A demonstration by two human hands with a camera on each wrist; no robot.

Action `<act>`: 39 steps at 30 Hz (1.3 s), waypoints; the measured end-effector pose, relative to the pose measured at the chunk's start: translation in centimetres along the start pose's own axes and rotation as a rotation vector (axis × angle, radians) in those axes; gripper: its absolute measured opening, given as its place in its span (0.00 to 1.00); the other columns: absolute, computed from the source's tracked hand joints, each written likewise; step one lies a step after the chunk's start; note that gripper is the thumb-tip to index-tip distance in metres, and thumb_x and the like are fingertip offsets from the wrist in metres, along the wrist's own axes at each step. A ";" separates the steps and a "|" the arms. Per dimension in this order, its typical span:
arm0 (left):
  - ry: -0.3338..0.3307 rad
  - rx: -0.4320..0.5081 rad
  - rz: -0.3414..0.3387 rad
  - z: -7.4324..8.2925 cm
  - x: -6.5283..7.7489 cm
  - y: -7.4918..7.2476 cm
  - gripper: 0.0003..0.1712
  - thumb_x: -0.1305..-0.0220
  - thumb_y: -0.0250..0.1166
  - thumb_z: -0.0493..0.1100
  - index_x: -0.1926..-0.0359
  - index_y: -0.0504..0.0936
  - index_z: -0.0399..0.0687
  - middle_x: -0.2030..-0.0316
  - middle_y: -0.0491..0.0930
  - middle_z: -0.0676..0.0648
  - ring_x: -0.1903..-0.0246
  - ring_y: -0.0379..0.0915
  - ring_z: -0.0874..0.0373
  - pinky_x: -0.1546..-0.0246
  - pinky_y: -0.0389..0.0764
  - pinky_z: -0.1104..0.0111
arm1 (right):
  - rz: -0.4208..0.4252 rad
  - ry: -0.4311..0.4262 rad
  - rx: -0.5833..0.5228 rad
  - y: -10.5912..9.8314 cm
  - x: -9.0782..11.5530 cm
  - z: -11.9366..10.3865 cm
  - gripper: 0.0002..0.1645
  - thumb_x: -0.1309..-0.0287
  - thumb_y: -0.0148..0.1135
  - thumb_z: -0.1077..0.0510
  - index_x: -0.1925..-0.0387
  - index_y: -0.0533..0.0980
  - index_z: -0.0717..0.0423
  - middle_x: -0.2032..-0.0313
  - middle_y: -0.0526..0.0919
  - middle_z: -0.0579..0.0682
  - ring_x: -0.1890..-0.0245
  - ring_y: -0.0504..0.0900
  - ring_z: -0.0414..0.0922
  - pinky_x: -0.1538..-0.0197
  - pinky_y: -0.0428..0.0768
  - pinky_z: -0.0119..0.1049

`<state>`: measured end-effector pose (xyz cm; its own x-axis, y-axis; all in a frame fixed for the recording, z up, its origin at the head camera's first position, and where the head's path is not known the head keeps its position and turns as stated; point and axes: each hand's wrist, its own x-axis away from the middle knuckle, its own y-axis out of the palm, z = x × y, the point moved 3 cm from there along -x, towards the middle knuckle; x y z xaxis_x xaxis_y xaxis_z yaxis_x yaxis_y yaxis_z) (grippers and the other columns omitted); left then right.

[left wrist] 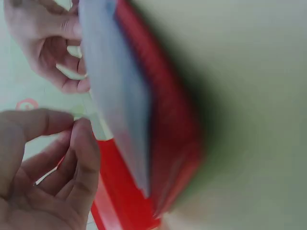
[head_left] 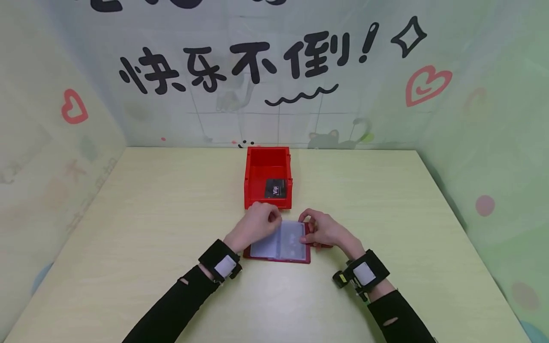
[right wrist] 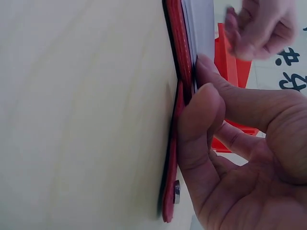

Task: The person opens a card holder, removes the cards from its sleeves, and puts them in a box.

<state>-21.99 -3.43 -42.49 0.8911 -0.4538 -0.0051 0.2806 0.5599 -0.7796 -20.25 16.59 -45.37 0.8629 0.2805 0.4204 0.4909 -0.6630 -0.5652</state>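
Note:
A dark red card holder lies spread out on the table with its clear plastic sleeves showing. My right hand pinches its right edge, thumb on the sleeves. In the right wrist view, a strap with a metal snap sticks out from the red cover beside that hand. My left hand hovers over the upper left of the holder. Thumb and forefinger tips meet in the left wrist view, with nothing visible between them, and that hand is apart from the sleeves.
Just behind the card holder stands a red open-topped box. A black card marked "Vip" lies inside its near end. The pale wooden table meets printed cloth walls at the back and both sides.

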 end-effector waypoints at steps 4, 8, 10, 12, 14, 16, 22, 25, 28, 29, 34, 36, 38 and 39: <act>0.019 0.060 -0.114 -0.6 1.0 1.3 0.03 0.38 0.70 0.39 0.67 0.87 0.45 0.76 0.82 0.51 0.75 0.73 0.62 0.71 0.76 0.73 | -0.003 -0.015 -0.007 0.0 0.1 0.1 0.28 0.45 0.74 0.60 0.45 0.71 0.50 0.67 0.73 0.53 0.79 0.78 0.45 0.76 0.79 0.31; 0.017 0.125 -0.149 -1.3 1.0 1.7 0.02 0.39 0.71 0.39 0.67 0.87 0.45 0.76 0.81 0.50 0.74 0.73 0.61 0.70 0.76 0.74 | -0.001 -0.037 -0.026 -0.1 0.1 0.2 0.28 0.45 0.74 0.60 0.45 0.71 0.50 0.67 0.73 0.53 0.81 0.78 0.45 0.76 0.79 0.32; 0.002 0.169 -0.169 -1.7 0.9 1.8 0.03 0.39 0.72 0.39 0.66 0.88 0.45 0.75 0.82 0.49 0.74 0.73 0.61 0.69 0.76 0.74 | 0.001 -0.056 -0.034 -0.1 0.1 0.3 0.27 0.44 0.74 0.59 0.45 0.71 0.51 0.67 0.73 0.53 0.81 0.78 0.45 0.76 0.79 0.32; -0.010 0.205 -0.189 -2.0 0.8 1.8 0.03 0.39 0.72 0.40 0.64 0.88 0.44 0.74 0.82 0.49 0.74 0.73 0.60 0.69 0.76 0.74 | 0.012 -0.076 -0.051 -0.3 0.1 0.4 0.26 0.43 0.73 0.58 0.47 0.71 0.53 0.68 0.73 0.53 0.80 0.77 0.44 0.75 0.78 0.31; -0.017 0.230 -0.203 -2.2 0.8 1.7 0.04 0.38 0.72 0.39 0.63 0.89 0.44 0.74 0.83 0.49 0.74 0.73 0.60 0.69 0.76 0.73 | 0.032 -0.107 -0.074 -0.4 0.0 0.5 0.22 0.41 0.72 0.57 0.49 0.73 0.55 0.69 0.74 0.52 0.80 0.75 0.44 0.74 0.76 0.30; -0.014 0.235 -0.207 -2.3 0.7 1.7 0.04 0.37 0.71 0.40 0.63 0.89 0.44 0.74 0.83 0.49 0.74 0.73 0.60 0.70 0.75 0.73 | 0.050 -0.135 -0.116 -0.4 -0.1 0.5 0.18 0.39 0.70 0.55 0.52 0.75 0.57 0.71 0.74 0.51 0.81 0.73 0.43 0.75 0.73 0.30; -0.021 0.293 -0.226 -2.6 0.6 1.6 0.09 0.30 0.63 0.40 0.62 0.88 0.41 0.73 0.83 0.46 0.74 0.76 0.60 0.68 0.80 0.72 | 0.008 -0.209 -0.327 -0.3 -0.3 -0.2 0.16 0.29 0.60 0.52 0.58 0.80 0.63 0.76 0.76 0.49 0.80 0.73 0.43 0.73 0.75 0.30; -0.030 0.369 -0.251 -3.0 0.6 1.7 0.13 0.26 0.58 0.40 0.60 0.86 0.37 0.71 0.83 0.44 0.74 0.78 0.61 0.66 0.83 0.71 | -0.043 -0.236 -0.411 0.1 -0.5 -0.6 0.19 0.26 0.54 0.52 0.60 0.78 0.66 0.73 0.77 0.49 0.76 0.76 0.43 0.69 0.80 0.30; -0.034 0.449 -0.281 -3.2 0.6 1.6 0.17 0.23 0.54 0.42 0.58 0.85 0.34 0.69 0.84 0.42 0.73 0.79 0.61 0.64 0.85 0.69 | -0.072 -0.249 -0.423 0.6 -0.6 -0.6 0.20 0.25 0.52 0.53 0.62 0.78 0.67 0.72 0.78 0.49 0.74 0.77 0.43 0.67 0.81 0.30; -0.034 0.467 -0.289 -3.2 0.7 1.6 0.18 0.23 0.53 0.42 0.56 0.85 0.33 0.68 0.85 0.41 0.72 0.80 0.61 0.63 0.85 0.69 | -0.077 -0.255 -0.410 0.7 -0.6 -0.6 0.20 0.25 0.53 0.53 0.63 0.78 0.68 0.73 0.78 0.49 0.74 0.77 0.43 0.67 0.80 0.30; -0.075 0.514 -0.314 -3.5 0.9 1.3 0.26 0.20 0.48 0.50 0.53 0.84 0.31 0.63 0.85 0.36 0.68 0.82 0.58 0.57 0.86 0.67 | -0.086 -0.278 -0.312 1.0 -0.7 -0.9 0.22 0.25 0.52 0.51 0.56 0.82 0.66 0.75 0.76 0.50 0.75 0.75 0.42 0.68 0.76 0.29; -0.121 0.505 -0.312 -3.6 1.1 1.1 0.29 0.21 0.47 0.55 0.48 0.84 0.36 0.58 0.85 0.38 0.64 0.82 0.57 0.56 0.84 0.67 | -0.098 -0.284 -0.269 1.2 -0.7 -1.2 0.23 0.24 0.50 0.50 0.54 0.83 0.64 0.77 0.74 0.50 0.76 0.72 0.42 0.68 0.73 0.28; -0.131 0.483 -0.312 -3.6 1.2 0.9 0.29 0.22 0.49 0.58 0.44 0.83 0.41 0.52 0.84 0.40 0.59 0.80 0.57 0.55 0.84 0.66 | -0.115 -0.291 -0.231 1.3 -0.6 -1.4 0.23 0.24 0.49 0.50 0.52 0.83 0.63 0.79 0.70 0.49 0.77 0.70 0.41 0.68 0.70 0.28; -0.129 0.463 -0.307 -3.6 1.2 0.8 0.27 0.23 0.51 0.58 0.42 0.83 0.44 0.53 0.84 0.40 0.59 0.79 0.56 0.57 0.82 0.67 | -0.119 -0.291 -0.215 1.3 -0.6 -1.4 0.22 0.24 0.50 0.50 0.53 0.83 0.64 0.80 0.69 0.48 0.78 0.69 0.41 0.69 0.69 0.29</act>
<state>-21.97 -6.07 -45.37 0.7723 -0.5714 0.2777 0.6346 0.6743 -0.3776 -20.30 14.54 -45.41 0.8144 0.5295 0.2372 0.5801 -0.7357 -0.3494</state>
